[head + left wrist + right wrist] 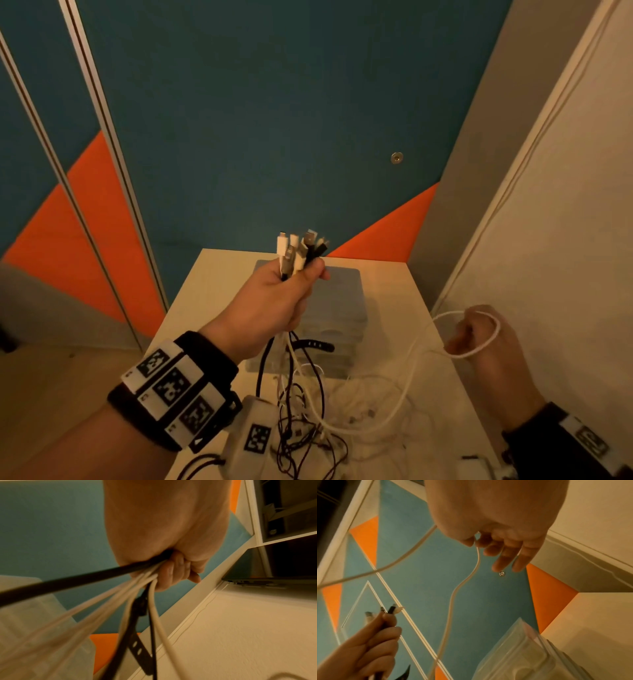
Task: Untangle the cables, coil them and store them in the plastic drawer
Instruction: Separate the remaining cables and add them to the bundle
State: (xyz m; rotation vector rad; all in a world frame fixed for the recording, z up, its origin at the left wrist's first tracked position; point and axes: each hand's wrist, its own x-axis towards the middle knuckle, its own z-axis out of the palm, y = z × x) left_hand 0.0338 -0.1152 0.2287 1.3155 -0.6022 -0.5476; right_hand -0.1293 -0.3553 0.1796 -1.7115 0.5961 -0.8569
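Note:
My left hand (291, 294) is raised over the table and grips a bundle of cable ends (301, 250), white and black plugs sticking up out of the fist. In the left wrist view the fist (173, 572) grips black and white cables plus a black strap with holes (137, 646). These cables hang down into a tangle (308, 421) on the table. My right hand (476, 335) is low at the right; a white cable (414, 370) loops round it. Thumb and forefinger pinch that white cable (477, 555), the other fingers (503, 561) straight. The translucent plastic drawer unit (342, 294) stands behind the left hand.
The small beige table (212, 291) sits in a corner. A blue and orange panel wall (274, 137) lies behind it, and a white wall (548, 240) stands close by my right hand. A dark flat device (254, 582) lies on a shelf at the right.

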